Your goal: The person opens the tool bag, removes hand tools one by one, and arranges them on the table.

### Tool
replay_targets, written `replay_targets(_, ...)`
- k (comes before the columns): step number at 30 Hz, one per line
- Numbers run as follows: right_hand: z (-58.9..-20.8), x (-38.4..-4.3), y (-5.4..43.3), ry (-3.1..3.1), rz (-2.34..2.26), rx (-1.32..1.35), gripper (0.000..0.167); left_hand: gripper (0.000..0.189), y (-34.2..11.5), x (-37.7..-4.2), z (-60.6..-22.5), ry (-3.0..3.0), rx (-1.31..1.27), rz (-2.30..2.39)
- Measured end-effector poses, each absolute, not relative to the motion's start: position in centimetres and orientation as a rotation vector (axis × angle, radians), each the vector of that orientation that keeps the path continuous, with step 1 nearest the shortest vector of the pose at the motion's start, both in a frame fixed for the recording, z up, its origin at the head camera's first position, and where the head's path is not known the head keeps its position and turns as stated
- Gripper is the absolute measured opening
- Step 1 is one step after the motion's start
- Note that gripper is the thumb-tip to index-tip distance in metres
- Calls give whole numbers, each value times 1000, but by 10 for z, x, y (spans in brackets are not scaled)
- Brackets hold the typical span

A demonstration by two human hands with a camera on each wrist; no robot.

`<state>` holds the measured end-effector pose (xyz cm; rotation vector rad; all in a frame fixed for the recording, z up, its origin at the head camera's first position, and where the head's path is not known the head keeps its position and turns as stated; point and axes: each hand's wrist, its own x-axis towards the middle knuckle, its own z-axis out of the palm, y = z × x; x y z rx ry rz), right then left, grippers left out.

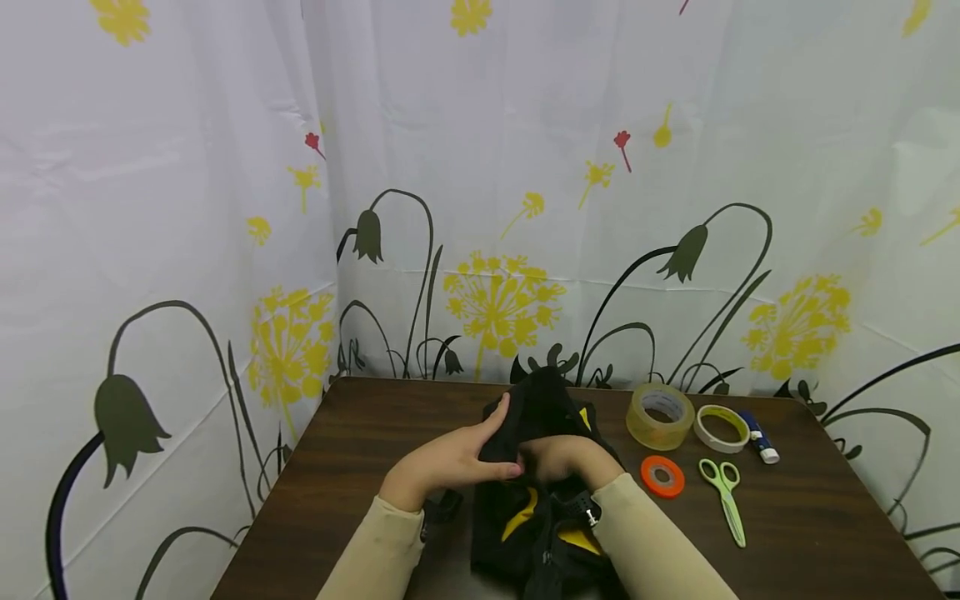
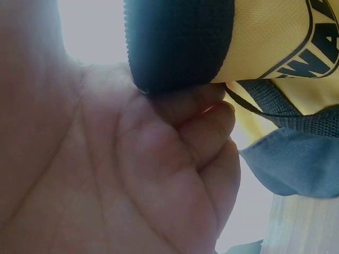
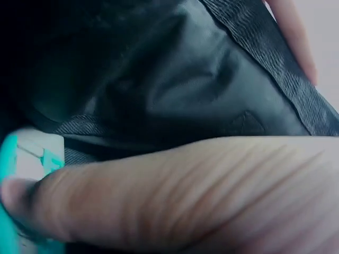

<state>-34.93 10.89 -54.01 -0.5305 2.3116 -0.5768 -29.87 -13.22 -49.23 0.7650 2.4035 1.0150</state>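
Note:
A black and yellow zippered bag (image 1: pixel 495 529) stands at the table's front middle, its mouth held wide. My left hand (image 1: pixel 457 458) grips the bag's edge at the left; in the left wrist view its fingers (image 2: pixel 206 132) curl under the dark zippered rim (image 2: pixel 180 47). My right hand (image 1: pixel 566 458) reaches into the bag's mouth, its fingertips hidden there in the head view. Inside, beside the black lining (image 3: pixel 175 90), the right wrist view shows the thumb (image 3: pixel 106 196) bent over a teal and white object (image 3: pixel 37 159), mostly out of frame; its kind cannot be told.
To the right of the bag lie a wide roll of clear tape (image 1: pixel 639 425), a white tape roll (image 1: pixel 705 433), a blue and white glue stick (image 1: pixel 761 437), an orange tape roll (image 1: pixel 675 479) and green scissors (image 1: pixel 729 504). A flowered curtain (image 1: pixel 525 125) hangs behind the brown table (image 1: pixel 352 467).

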Motion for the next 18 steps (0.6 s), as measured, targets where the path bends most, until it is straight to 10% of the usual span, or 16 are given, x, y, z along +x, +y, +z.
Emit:
replay_targets(7, -549, -356, 112, 2299, -710, -521, 22, 113, -133, -300, -493, 2402, 769, 1018)
replay_targets(18, -552, -350, 111, 2427, -699, -425, 19, 112, -132, -297, -492, 2420, 759, 999)
